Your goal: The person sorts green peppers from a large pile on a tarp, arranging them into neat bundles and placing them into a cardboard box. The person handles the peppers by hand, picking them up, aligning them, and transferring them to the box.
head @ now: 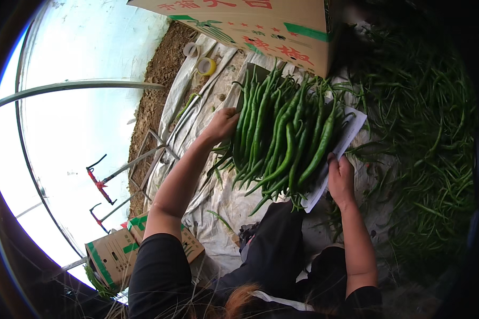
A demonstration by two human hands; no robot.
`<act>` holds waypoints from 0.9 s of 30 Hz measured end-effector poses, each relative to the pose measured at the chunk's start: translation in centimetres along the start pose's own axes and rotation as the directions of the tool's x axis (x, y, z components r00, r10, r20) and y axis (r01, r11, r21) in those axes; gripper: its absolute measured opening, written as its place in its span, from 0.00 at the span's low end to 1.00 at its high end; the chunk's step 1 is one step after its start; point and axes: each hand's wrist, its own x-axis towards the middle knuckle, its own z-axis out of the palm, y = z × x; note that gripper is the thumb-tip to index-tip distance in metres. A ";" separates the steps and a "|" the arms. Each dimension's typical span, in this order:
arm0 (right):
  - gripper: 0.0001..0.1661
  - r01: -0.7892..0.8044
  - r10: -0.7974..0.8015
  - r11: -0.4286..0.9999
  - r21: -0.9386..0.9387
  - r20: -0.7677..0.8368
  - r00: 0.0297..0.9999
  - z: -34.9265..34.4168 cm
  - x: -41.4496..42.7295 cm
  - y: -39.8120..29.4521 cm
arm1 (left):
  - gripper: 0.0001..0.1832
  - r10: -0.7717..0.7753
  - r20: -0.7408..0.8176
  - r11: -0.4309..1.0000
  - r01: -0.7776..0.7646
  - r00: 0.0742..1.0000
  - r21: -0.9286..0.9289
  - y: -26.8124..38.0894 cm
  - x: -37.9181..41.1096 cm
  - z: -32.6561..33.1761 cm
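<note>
Long green chili peppers (281, 135) lie side by side in a thick layer on a flat support. Along its right side shows a pale, paper-like edge (351, 121), and its upper left corner looks dark grey; the peppers hide the rest, so I cannot tell if it is a sheet or a shallow tray. My left hand (224, 124) grips the left side beside the outermost peppers. On the right, my right hand (341, 178) is closed on the pale edge with the thumb on top. Pepper tips hang over the side toward my knees.
A large printed cardboard carton (271, 32) stands just beyond the peppers. Loose peppers (427, 159) are heaped at right. Two tape rolls (206, 66) lie on the pale ground sheet (219, 223). At left are a metal frame (143, 157) and smaller cartons (117, 253).
</note>
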 end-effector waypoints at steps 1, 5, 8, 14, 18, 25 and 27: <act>0.16 -0.016 0.019 0.997 0.073 -0.042 0.999 -1.8 -1.4 -1.8 | 0.16 -0.004 0.008 1.000 0.004 1.000 -0.004 2.3 -0.5 0.8; 0.17 -0.096 0.104 0.994 0.058 -0.151 0.983 -6.1 -9.3 -5.1 | 0.18 0.195 0.013 0.976 -0.196 0.981 0.096 10.0 -7.5 1.1; 0.13 -0.174 0.160 0.984 -0.047 -0.217 0.963 -10.4 -15.5 -8.1 | 0.17 0.300 0.119 0.949 -0.308 0.947 0.062 15.6 -12.8 0.2; 0.11 -0.142 0.092 0.972 -0.189 -0.253 0.963 -13.9 -22.3 -22.4 | 0.17 0.229 0.153 0.972 -0.233 0.961 0.006 21.8 -21.6 -4.8; 0.12 -0.372 0.311 0.887 -0.274 -0.241 0.919 -14.4 -24.2 -31.2 | 0.17 0.203 0.139 0.977 -0.210 0.969 0.033 26.4 -24.0 -10.8; 0.12 -0.282 0.258 0.959 -0.028 -0.328 0.909 -10.7 -19.8 -37.3 | 0.17 0.188 0.103 0.970 -0.202 0.977 0.139 32.3 -19.8 -21.9; 0.11 -0.256 0.221 0.964 -0.065 -0.329 0.918 -11.8 -16.6 -38.8 | 0.16 0.158 0.103 0.980 -0.168 0.982 0.105 34.3 -17.6 -23.8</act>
